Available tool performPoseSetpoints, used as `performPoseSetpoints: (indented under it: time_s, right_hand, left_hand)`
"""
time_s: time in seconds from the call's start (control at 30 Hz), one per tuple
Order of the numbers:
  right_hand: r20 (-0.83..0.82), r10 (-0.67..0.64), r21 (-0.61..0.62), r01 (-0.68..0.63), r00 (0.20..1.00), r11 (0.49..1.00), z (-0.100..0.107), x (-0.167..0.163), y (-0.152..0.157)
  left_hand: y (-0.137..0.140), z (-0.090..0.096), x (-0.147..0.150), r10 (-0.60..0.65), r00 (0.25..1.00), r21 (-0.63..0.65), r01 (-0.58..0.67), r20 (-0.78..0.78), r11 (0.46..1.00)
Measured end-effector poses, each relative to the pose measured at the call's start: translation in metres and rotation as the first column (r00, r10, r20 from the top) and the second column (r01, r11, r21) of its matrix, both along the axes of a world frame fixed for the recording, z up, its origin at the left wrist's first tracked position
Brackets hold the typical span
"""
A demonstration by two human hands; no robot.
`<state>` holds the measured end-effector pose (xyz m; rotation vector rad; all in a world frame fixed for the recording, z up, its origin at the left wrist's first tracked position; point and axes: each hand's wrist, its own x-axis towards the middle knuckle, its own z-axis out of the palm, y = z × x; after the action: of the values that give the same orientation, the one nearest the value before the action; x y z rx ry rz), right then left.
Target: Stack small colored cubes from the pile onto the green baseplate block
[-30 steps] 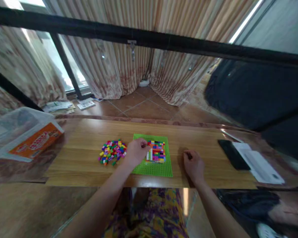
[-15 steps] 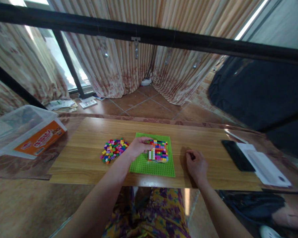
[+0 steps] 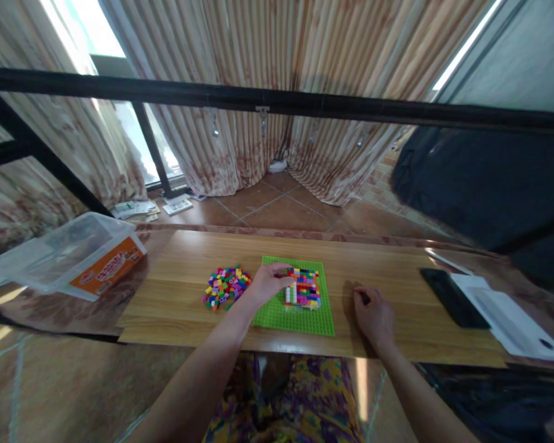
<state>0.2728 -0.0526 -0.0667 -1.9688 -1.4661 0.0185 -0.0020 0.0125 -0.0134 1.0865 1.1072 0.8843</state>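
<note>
My left hand reaches over the green studded baseplate, thumb and fingers pinched at the left side of a block of many-coloured toy bricks. Whatever sits between those fingertips is too small to make out. White bricks show along the block's left part, in front of the fingertips. To the right of the baseplate, my right hand rests on the wooden tabletop with its fingers curled; what they may hold is hidden. Left of the baseplate lies a pile of loose coloured bricks, partly behind my left forearm.
A clear plastic box with an orange label stands beyond the table's left end. On the right lie a black phone-like slab and a white flat object. A black metal bar crosses in front of the curtains.
The view has tilted up and shifted left, so everything sits lower and further right. My left hand stays at the left side of the brick block; my right hand remains curled on the table.
</note>
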Motion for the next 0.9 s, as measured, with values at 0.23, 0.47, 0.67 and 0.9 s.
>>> performPoseSetpoints:
  time_s: [0.23,0.47,0.67,0.9]
  right_hand:
    - [0.015,0.011,0.026,-0.011,1.000,1.000,-0.002,0.000,0.002]
    - [0.011,0.003,0.016,-0.003,1.000,1.000,-0.002,0.000,0.001]
    - [0.008,0.029,0.021,-0.029,1.000,0.999,-0.004,0.003,0.001]
    - [0.022,0.033,0.007,-0.033,0.999,0.999,-0.003,0.005,-0.001]
  left_hand:
    - [-0.038,-0.003,-0.005,0.141,0.949,0.240,-0.073,-0.280,0.968]
    - [-0.073,0.002,0.027,0.247,0.802,0.340,-0.058,-0.544,0.939]
    - [-0.065,-0.008,0.041,0.228,0.802,0.346,-0.028,-0.552,0.938]
    - [-0.027,-0.018,0.030,-0.050,0.880,0.437,0.284,-0.473,0.853]
